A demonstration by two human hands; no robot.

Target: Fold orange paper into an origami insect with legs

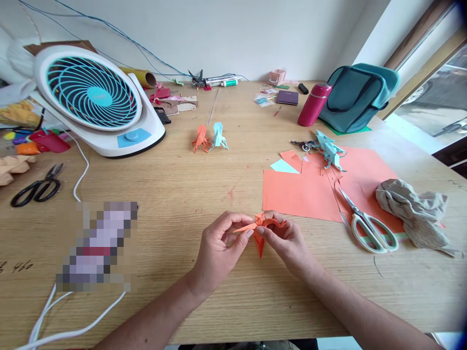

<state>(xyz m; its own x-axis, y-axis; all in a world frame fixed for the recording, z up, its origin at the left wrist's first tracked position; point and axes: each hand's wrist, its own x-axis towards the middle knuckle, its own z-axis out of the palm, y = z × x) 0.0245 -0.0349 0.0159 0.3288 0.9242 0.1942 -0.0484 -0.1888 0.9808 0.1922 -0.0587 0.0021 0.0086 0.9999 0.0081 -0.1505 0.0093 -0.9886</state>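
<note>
Both my hands hold a small orange folded paper figure (pixel 260 232) just above the wooden table (pixel 175 194), near its front edge. My left hand (pixel 219 248) pinches a thin pointed flap on the figure's left side. My right hand (pixel 288 240) grips the figure's right side with curled fingers. A pointed tip of the figure hangs down between the hands. Further back stand a finished orange paper figure (pixel 200 138) and a light blue one (pixel 219 135) side by side.
Orange paper sheets (pixel 302 192) lie to the right with white-handled scissors (pixel 367 223), a teal paper figure (pixel 330 150) and a crumpled cloth (pixel 416 211). A white fan (pixel 95 99) and black scissors (pixel 36 187) are left. A pink bottle (pixel 314 104) and teal bag (pixel 359 95) stand behind.
</note>
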